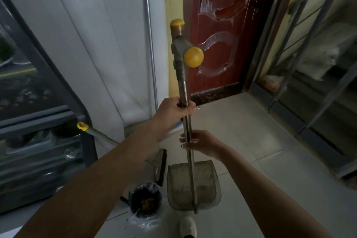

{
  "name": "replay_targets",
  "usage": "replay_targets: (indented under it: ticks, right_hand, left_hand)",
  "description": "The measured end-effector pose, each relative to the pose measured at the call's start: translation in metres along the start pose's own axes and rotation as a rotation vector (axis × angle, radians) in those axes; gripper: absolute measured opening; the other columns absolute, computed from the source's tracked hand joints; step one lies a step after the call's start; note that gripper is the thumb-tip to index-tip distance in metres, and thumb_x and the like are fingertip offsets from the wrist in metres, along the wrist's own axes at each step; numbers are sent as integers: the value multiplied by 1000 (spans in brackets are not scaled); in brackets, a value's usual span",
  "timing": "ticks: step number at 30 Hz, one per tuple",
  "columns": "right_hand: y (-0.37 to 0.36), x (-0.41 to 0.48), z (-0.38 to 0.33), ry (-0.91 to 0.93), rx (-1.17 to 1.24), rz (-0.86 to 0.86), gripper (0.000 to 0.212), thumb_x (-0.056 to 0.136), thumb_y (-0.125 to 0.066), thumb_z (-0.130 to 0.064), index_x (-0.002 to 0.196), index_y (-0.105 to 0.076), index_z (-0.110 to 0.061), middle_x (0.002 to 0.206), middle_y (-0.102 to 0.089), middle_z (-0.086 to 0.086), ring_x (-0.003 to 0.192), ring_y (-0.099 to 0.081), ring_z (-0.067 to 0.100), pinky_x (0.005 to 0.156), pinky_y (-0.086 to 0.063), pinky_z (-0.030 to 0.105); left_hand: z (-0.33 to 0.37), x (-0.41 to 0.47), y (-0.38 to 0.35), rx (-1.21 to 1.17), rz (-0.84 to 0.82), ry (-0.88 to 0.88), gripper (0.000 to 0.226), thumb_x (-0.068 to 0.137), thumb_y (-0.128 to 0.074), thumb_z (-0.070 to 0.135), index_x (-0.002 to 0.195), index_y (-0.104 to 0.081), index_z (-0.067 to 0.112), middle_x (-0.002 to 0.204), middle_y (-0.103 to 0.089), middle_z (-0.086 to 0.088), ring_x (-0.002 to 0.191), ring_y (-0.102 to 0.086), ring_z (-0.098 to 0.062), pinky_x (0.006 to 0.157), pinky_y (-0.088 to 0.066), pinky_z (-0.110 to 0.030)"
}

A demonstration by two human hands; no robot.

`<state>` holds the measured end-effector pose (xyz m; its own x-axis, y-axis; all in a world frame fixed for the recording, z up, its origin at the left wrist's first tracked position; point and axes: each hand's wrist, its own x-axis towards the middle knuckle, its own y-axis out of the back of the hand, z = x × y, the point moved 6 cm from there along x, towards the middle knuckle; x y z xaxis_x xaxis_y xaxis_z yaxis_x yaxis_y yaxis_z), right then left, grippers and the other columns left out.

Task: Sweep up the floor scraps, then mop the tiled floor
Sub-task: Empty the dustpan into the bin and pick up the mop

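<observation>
Pale tiled floor (241, 121) at 4 o'clock, with a steel mop pole with blue sleeve (149, 44) leaning at 11 o'clock. Long-handled translucent grey plastic dustpan (206, 179) at 6 o'clock, just beside a small round black-lined bin (145, 199) at 7. Left grip (173, 110) is curled round the dustpan's steel handle at centre, and right grip (201, 143) is wrapped round it just below.

You hold a brushed-metal pole (185, 92) with glossy yellow plastic caps (193, 57) above a scuffed translucent plastic dustpan (206, 183) on smooth glossy tiles (241, 127).

No text, label, brand or number can be read on anything here.
</observation>
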<state>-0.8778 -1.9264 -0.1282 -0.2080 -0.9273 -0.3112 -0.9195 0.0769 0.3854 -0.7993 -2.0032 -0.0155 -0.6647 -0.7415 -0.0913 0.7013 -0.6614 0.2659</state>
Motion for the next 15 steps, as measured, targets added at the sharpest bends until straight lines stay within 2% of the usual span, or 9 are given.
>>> replay_targets:
  ticks: [2,4,7,11,13,15]
  right_hand:
    - [14,25,-12,22,43,-22,29,85,-67,-12,113,-64,-16,114,-67,1,92,-62,0,72,-48,8]
    - [28,52,-18,20,92,-37,25,86,-65,-4,111,-65,-7,112,-66,9,86,-62,-1,65,-48,4]
    - [44,82,-21,12,71,-62,26,86,-64,-1,112,-65,0,114,-66,12,89,-63,4,65,-47,2]
    - [61,117,-25,9,55,-92,25,86,-66,-5,110,-67,-1,113,-67,11,101,-63,16,73,-49,8]
    - [70,134,-28,-2,48,-94,25,84,-67,-5,109,-68,1,112,-68,13,104,-63,20,81,-48,13]
    - [77,151,-31,3,35,-98,26,83,-68,-4,108,-68,2,111,-68,14,99,-64,18,80,-49,13]
  left_hand:
    - [-4,26,4,20,-17,-22,11,81,-70,16,76,-67,26,92,-71,-2,93,-67,-18,89,-53,-36]
    - [-6,53,8,37,-26,-37,12,80,-71,16,75,-67,26,85,-70,5,86,-66,-10,83,-53,-29]
    - [-11,84,10,59,-51,-30,14,78,-73,16,74,-67,28,79,-68,13,79,-63,0,75,-49,-19]
    - [-12,120,13,67,-69,-33,9,78,-72,20,86,-69,23,92,-70,7,92,-64,-9,85,-48,-24]
    - [-11,137,17,62,-49,-35,18,79,-73,24,95,-66,22,93,-69,8,91,-64,-7,82,-47,-20]
    - [-11,155,21,48,-40,-23,23,78,-73,25,96,-59,22,91,-68,9,87,-64,-4,77,-47,-17]
